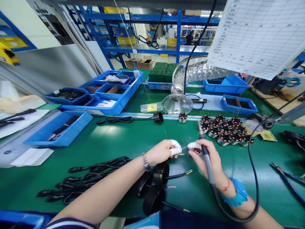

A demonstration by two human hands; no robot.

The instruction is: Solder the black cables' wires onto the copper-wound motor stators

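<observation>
My left hand (163, 151), with white finger covers, is pinched on thin wires (181, 154) with coloured ends; the fingers hide where these lead. Facing it, my right hand (212, 156) has a soldering iron (206, 159) lying across it, tip pointing up and away. Its covered fingertips meet a thin wire end between the hands. Below my left wrist lie black round caps (160, 173) with cables through them and stripped coloured wires. Black coiled cables (95, 175) lie left of these. Beyond the hands stand a single copper-wound stator (182, 117) and another cap (158, 117) on its cable.
Several stators (225, 129) cluster at the right. A clear fume hood (177, 103) on a foil duct hangs over the back. Blue bins (114, 106) stand at the left, and green boards (164, 72) at the back. Pliers (286, 175) lie at the right edge. A paper sheet (259, 35) hangs above.
</observation>
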